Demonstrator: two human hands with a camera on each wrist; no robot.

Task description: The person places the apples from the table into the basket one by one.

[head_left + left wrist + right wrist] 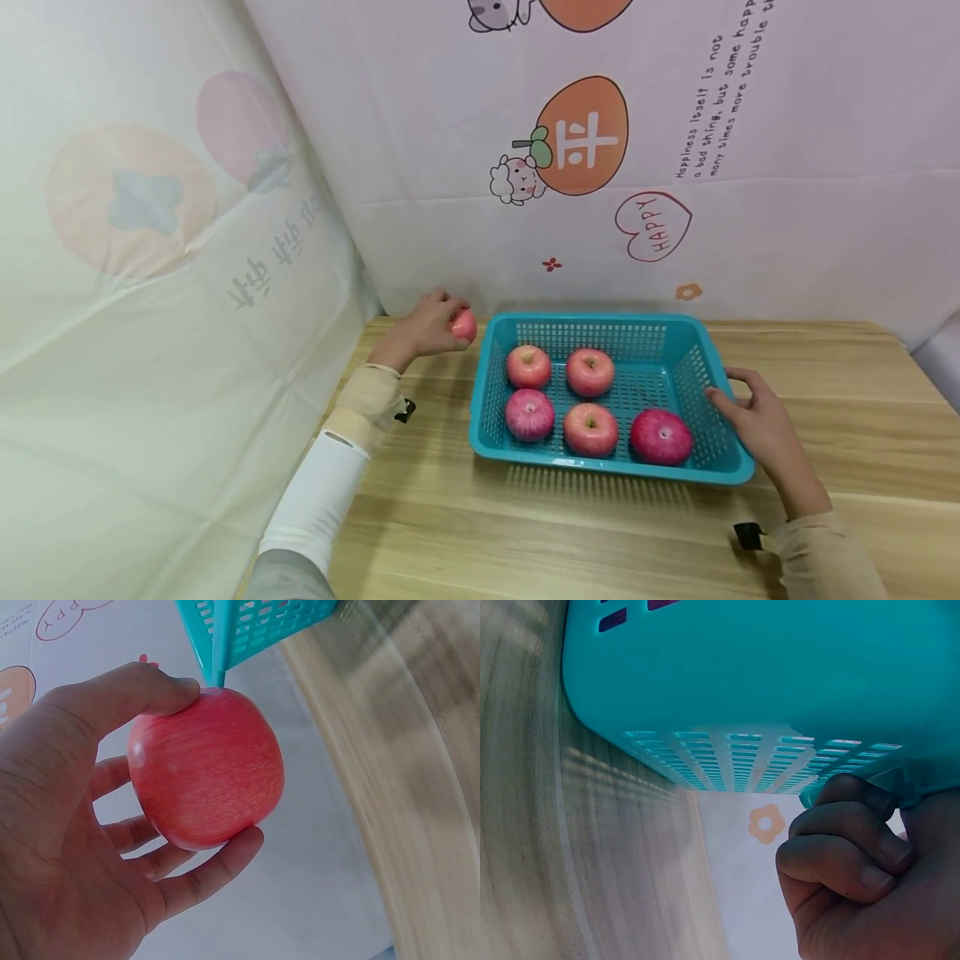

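Observation:
My left hand point(429, 327) holds a red apple point(208, 771), thumb on one side and fingertips on the other, just left of the basket. My right hand point(761, 421) grips the right rim of a teal plastic basket point(592, 468), with its thumb over the edge. The right wrist view shows fingers point(840, 859) curled beneath that rim. Inside the basket lie three apples: one at the back left point(528, 367), one at the back middle point(590, 372) and one at the front middle point(591, 430). Two round purplish-red, onion-like pieces, one streaked point(529, 415) and one darker point(662, 437), lie at the front.
The basket rests on a wood-grain table point(525, 533). Behind it hangs a white printed cloth point(450, 233), close to the table's back edge. Another pale cloth point(150, 375) hangs along the left side, near the left arm.

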